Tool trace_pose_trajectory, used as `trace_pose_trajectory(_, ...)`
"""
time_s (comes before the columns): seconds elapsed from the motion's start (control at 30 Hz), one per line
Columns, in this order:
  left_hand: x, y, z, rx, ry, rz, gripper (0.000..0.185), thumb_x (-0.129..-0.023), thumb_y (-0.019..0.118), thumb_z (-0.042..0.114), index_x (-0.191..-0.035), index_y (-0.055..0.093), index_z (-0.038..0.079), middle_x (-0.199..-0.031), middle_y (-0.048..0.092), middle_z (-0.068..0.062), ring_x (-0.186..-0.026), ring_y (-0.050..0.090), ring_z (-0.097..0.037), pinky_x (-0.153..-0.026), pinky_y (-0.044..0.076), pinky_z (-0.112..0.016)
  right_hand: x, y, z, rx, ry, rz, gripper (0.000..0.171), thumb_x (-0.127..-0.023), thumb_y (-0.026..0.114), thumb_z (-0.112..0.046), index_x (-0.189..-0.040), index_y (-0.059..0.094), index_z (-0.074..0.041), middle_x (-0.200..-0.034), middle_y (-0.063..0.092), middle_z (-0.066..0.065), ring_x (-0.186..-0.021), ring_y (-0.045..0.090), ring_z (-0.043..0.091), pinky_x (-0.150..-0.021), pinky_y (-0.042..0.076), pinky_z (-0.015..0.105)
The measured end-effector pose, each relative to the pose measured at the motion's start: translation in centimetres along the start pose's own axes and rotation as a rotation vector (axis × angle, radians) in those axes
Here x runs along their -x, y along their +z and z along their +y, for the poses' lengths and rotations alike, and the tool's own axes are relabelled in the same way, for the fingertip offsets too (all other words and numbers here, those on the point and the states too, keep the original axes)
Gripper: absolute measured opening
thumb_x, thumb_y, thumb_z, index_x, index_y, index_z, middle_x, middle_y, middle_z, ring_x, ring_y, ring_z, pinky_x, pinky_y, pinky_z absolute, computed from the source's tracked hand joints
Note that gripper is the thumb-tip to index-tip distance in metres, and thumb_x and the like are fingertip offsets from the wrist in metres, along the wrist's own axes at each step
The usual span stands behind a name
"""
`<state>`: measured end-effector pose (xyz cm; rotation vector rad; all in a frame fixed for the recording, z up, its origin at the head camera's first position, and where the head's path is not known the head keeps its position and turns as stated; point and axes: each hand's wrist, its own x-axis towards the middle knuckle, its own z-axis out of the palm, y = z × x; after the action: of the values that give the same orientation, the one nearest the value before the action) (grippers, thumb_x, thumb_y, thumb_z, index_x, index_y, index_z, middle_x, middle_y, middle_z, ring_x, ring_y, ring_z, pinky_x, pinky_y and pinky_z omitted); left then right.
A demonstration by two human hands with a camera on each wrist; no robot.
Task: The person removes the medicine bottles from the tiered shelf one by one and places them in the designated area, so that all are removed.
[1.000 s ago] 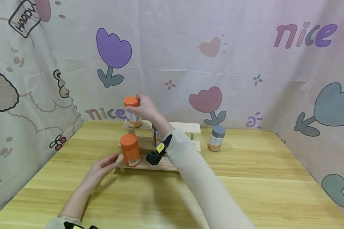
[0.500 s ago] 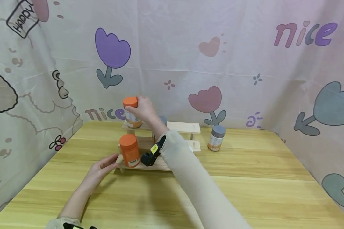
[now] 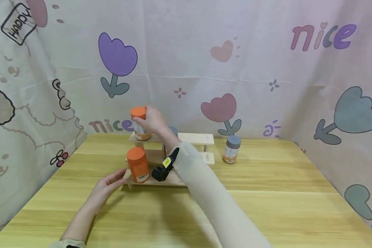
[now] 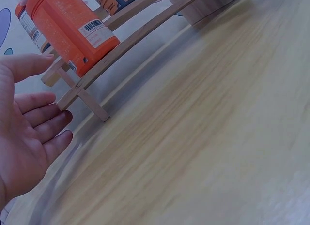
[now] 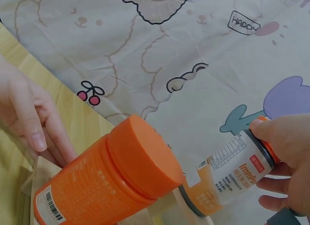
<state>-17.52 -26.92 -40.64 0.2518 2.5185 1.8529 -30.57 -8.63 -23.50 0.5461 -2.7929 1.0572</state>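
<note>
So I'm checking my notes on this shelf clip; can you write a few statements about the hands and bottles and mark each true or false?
1. The right hand grips the orange-capped bottle on the top step. True.
2. The left hand holds the all-orange bottle. False: it lies open by the rack, holding nothing.
3. A grey-capped bottle stands on the table, right of the rack. True.
4. The all-orange bottle lies on its side. False: it stands upright on the lowest step.

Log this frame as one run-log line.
right hand: grips orange-lidded white bottle on top shelf | left hand: open, at wooden tiered rack corner | all-orange bottle: bottom shelf
</note>
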Motion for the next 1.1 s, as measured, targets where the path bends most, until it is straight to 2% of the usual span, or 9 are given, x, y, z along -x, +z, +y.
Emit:
trace_pose_trajectory(0.1, 0.0, 0.0, 0.0, 0.007, -0.002, -0.006, 0.057, -0.097, 0.050, 0.023, -0.142, 0.031, -0.007, -0.146, 0.031, -0.025, -0.109, 0.040, 0.015, -0.087, 0.035, -0.007, 0.3, -0.2, 0.1, -0.016, -0.020, 0.005, 0.049, -0.090, 0.061, -0.038, -0.128, 0.047, -0.010, -0.109, 0.058, 0.001, -0.092, 0.054, 0.012, -0.077, 0.045, 0.022)
trace_pose_trajectory(0.3, 0.2, 0.0, 0.1, 0.000, -0.011, -0.009, 0.056, -0.097, 0.049, 0.023, -0.142, 0.032, -0.006, -0.146, 0.032, -0.025, -0.108, 0.039, 0.016, -0.087, 0.035, -0.008, 0.7, -1.0, 1.0, -0.133, -0.046, -0.009, 0.047, -0.092, 0.060, -0.032, -0.128, 0.045, -0.005, -0.113, 0.059, 0.006, -0.098, 0.057, 0.016, -0.084, 0.047, 0.026)
trace_pose_trajectory(0.47, 0.1, 0.0, 0.1, -0.003, -0.011, -0.001, 0.057, -0.097, 0.050, 0.024, -0.142, 0.032, -0.006, -0.146, 0.032, -0.024, -0.109, 0.039, 0.015, -0.087, 0.035, -0.008, 0.5, -2.2, 1.9, -0.185, -0.052, 0.021, 0.050, -0.092, 0.059, -0.031, -0.131, 0.044, -0.003, -0.118, 0.057, 0.009, -0.103, 0.057, 0.019, -0.089, 0.047, 0.030)
trace_pose_trajectory(0.6, 0.1, -0.1, 0.1, -0.022, -0.012, -0.002, 0.056, -0.098, 0.049, 0.024, -0.142, 0.032, -0.005, -0.146, 0.032, -0.024, -0.124, 0.040, -0.007, -0.087, 0.035, -0.009, 0.3, -3.5, 2.9, -0.184, -0.071, 0.076, 0.049, -0.092, 0.060, -0.031, -0.127, 0.046, -0.002, -0.117, 0.058, 0.011, -0.103, 0.057, 0.020, -0.088, 0.046, 0.030)
trace_pose_trajectory(0.7, 0.1, -0.1, 0.1, -0.035, -0.018, 0.002, 0.055, -0.098, 0.049, 0.024, -0.142, 0.033, -0.004, -0.145, 0.034, -0.023, -0.128, 0.036, -0.020, -0.087, 0.035, -0.009, 0.3, -4.4, 3.9, -0.195, -0.075, 0.113, 0.048, -0.091, 0.061, -0.031, -0.126, 0.046, -0.002, -0.118, 0.057, 0.010, -0.104, 0.056, 0.020, -0.089, 0.046, 0.030)
trace_pose_trajectory(0.8, 0.1, -0.1, 0.1, -0.045, -0.024, 0.006, 0.055, -0.098, 0.049, 0.024, -0.142, 0.033, -0.004, -0.145, 0.034, -0.023, -0.129, 0.035, -0.023, -0.088, 0.036, -0.010, 0.3, -5.5, 4.9, -0.220, -0.071, 0.135, 0.047, -0.092, 0.061, -0.031, -0.126, 0.045, -0.002, -0.120, 0.056, 0.010, -0.106, 0.055, 0.019, -0.091, 0.045, 0.031)
trace_pose_trajectory(0.87, 0.1, -0.1, 0.1, -0.050, -0.029, 0.005, 0.055, -0.098, 0.048, 0.024, -0.142, 0.032, -0.004, -0.146, 0.034, -0.023, -0.130, 0.034, -0.028, -0.091, 0.037, -0.016, 0.4, -6.3, 5.6, -0.235, -0.068, 0.139, 0.048, -0.092, 0.060, -0.031, -0.127, 0.043, -0.002, -0.122, 0.054, 0.010, -0.108, 0.055, 0.019, -0.091, 0.045, 0.031)
trace_pose_trajectory(1.03, 0.1, -0.1, 0.2, -0.045, -0.025, -0.003, 0.056, -0.098, 0.047, 0.024, -0.143, 0.030, -0.005, -0.146, 0.031, -0.024, -0.132, 0.028, -0.039, -0.103, 0.032, -0.046, 0.9, -8.4, 7.5, -0.218, -0.074, 0.190, 0.049, -0.091, 0.061, -0.031, -0.127, 0.045, -0.003, -0.120, 0.057, 0.011, -0.103, 0.055, 0.020, -0.087, 0.046, 0.031)
trace_pose_trajectory(1.1, 0.1, -0.1, 0.1, -0.038, -0.022, -0.006, 0.056, -0.098, 0.047, 0.024, -0.143, 0.030, -0.005, -0.147, 0.031, -0.024, -0.132, 0.027, -0.039, -0.103, 0.034, -0.043, 1.2, -9.2, 8.3, -0.203, -0.074, 0.214, 0.049, -0.091, 0.062, -0.032, -0.127, 0.047, -0.003, -0.118, 0.058, 0.011, -0.100, 0.056, 0.021, -0.085, 0.047, 0.032)
